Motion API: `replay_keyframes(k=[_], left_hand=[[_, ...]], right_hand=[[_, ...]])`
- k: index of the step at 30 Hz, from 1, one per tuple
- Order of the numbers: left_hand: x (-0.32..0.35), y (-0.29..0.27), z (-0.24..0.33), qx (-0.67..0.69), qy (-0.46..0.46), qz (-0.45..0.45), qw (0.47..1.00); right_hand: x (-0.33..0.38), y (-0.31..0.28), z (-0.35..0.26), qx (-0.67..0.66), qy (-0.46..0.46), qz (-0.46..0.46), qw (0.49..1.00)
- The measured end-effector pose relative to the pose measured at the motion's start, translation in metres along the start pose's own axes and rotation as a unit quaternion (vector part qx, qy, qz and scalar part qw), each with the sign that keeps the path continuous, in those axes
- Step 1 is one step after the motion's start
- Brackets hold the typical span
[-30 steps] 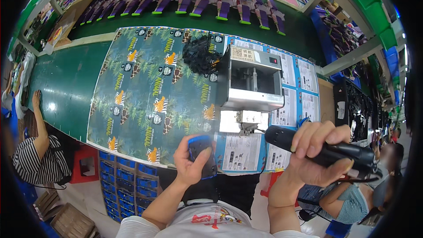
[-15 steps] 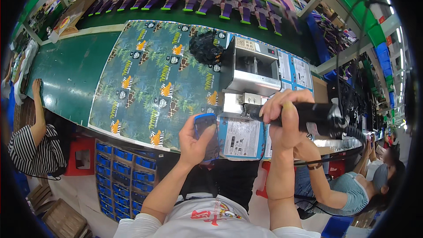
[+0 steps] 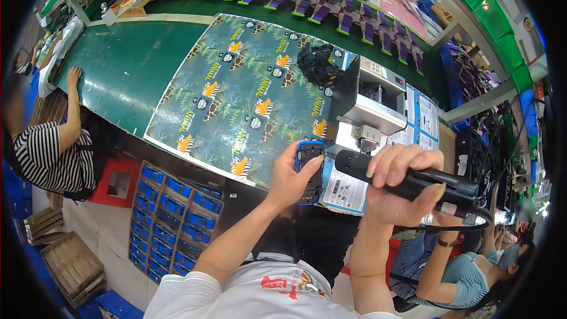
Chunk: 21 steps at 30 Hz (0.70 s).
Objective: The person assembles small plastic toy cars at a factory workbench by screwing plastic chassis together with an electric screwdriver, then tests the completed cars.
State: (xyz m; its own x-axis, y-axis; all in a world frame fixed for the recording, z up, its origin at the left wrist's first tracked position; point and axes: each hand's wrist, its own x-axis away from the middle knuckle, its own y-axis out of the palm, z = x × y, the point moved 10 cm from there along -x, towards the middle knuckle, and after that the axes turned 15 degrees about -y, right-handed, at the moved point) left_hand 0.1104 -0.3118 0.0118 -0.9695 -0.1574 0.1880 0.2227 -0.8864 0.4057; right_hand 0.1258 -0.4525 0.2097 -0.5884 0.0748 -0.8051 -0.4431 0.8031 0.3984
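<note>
Both forearms (image 3: 241, 237) reach forward, left hand (image 3: 287, 181) gripping a blue-black casing (image 3: 313, 186), right hand (image 3: 396, 188) apparently a screwdriver (image 3: 353, 165).

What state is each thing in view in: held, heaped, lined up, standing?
Left hand: closed around blue-and-black part
Right hand: gripping power screwdriver
Blue-and-black part: held, dark side showing
Power screwdriver: held, front end toward the part
Black pieces: heaped on the patterned sheet
Metal machine: standing, on or off unclear
Purple pieces: lined up in a row
</note>
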Motion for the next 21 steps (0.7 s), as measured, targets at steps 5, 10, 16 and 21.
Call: replay_keyframes(k=[5, 10, 16, 21], left_hand=[[0.001, -0.002, 0.003, 0.011, 0.012, 0.002, 1.0], [0.001, 0.0, 0.004, -0.002, 0.019, 0.004, 1.0], [-0.002, 0.001, -0.004, 0.026, 0.004, -0.009, 1.0], [-0.002, -0.002, -0.007, -0.007, 0.018, -0.017, 1.0]], right_hand=[[0.012, 0.0, 0.017, -0.005, 0.015, 0.003, 1.0], [0.015, 0.001, 0.022, 0.003, 0.017, -0.003, 1.0], [-0.004, -0.014, -0.003, 0.055, -0.04, 0.001, 0.998], [-0.023, -0.038, -0.025, 0.114, -0.029, -0.01, 0.993]])
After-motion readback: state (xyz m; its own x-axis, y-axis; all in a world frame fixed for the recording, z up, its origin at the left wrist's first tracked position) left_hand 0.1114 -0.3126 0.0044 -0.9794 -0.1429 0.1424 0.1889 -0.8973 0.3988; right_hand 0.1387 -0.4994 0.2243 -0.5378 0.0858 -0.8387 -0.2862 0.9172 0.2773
